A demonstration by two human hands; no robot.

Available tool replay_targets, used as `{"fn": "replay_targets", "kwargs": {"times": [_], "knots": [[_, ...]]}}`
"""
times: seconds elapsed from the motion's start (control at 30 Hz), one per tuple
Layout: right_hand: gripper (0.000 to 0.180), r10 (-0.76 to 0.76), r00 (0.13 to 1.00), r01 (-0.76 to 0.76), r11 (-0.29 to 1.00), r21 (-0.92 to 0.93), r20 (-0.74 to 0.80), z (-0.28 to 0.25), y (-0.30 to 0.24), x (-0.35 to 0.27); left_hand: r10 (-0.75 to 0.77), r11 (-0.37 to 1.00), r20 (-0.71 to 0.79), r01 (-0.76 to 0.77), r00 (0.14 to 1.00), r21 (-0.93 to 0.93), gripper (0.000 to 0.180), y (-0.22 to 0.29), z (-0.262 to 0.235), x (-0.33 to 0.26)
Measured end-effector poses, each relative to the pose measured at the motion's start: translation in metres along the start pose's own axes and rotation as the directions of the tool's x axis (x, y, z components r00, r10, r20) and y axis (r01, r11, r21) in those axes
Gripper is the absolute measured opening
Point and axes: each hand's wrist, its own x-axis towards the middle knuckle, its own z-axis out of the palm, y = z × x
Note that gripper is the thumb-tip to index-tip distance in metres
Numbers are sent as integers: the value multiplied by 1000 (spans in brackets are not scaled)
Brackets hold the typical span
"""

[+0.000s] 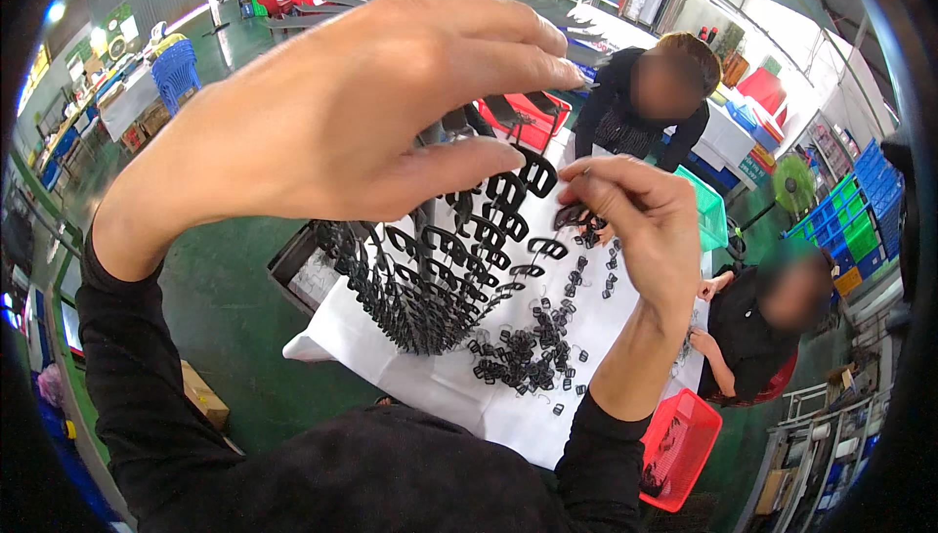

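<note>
A tall rack hung with rows of black buckles [430,269] rises in front of me over a white-covered table. My left hand [381,108] reaches across its upper part, fingers stretched out and thumb apart; I see nothing gripped in it. Dark curved prongs or parts show past its fingertips. To the right of the rack, my right hand [640,215] has its thumb and fingers pinched on a small black buckle [572,216]. A larger-looking buckle [536,173] hangs on the rack between the two hands. Loose black buckles [528,352] lie heaped on the table below.
The white cloth [410,382] covers the table. Red baskets stand at the near right [689,445] and far side [528,132], with a green basket [705,206] at the right edge. One person [635,93] sits opposite, another [757,328] at right. A dark crate [298,274] is left.
</note>
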Motion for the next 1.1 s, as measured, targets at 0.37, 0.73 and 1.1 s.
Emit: {"fn": "replay_targets", "kwargs": {"times": [0.37, 0.73, 1.1], "knots": [[14, -94, 993, 101, 991, 89, -75, 20, -19, 7, -32, 995, -5, 31, 999, -96, 53, 7, -4, 5], [12, -189, 970, 216, 959, 184, -153, 24, -10, 5, 109, 980, 69, -96, 992, -172, 51, -2, -8, 3], [7, -185, 951, 216, 971, 105, -248, -13, 12, -6, 49, 997, 22, -47, 999, -56, 53, -5, -2, 2]]}}
